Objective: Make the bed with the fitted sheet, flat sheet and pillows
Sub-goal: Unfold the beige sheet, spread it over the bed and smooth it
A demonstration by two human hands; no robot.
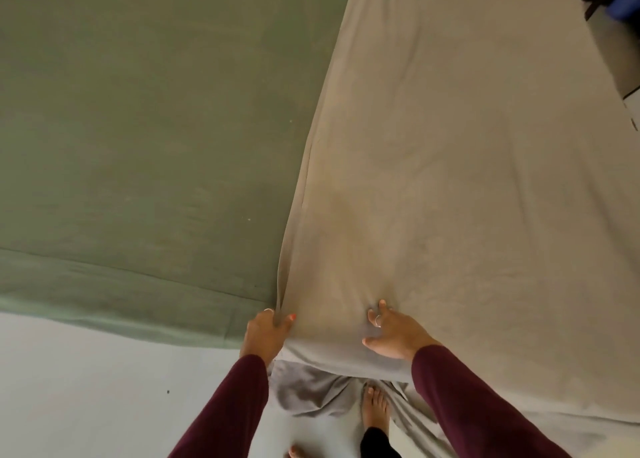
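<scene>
The soft beige cotton flat sheet (450,166) covers the right half of the green fitted-sheet mattress (138,111). My left hand (265,333) pinches its bunched edge; my right hand (394,334), fingers spread, presses it flat. Light and limp, it's best held by the hem.

No readable text, labels, brands or numbers anywhere.

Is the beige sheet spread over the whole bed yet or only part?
Only part. The beige sheet covers the right side; the green fitted sheet lies bare on the left. The left hand grips its edge.
</scene>
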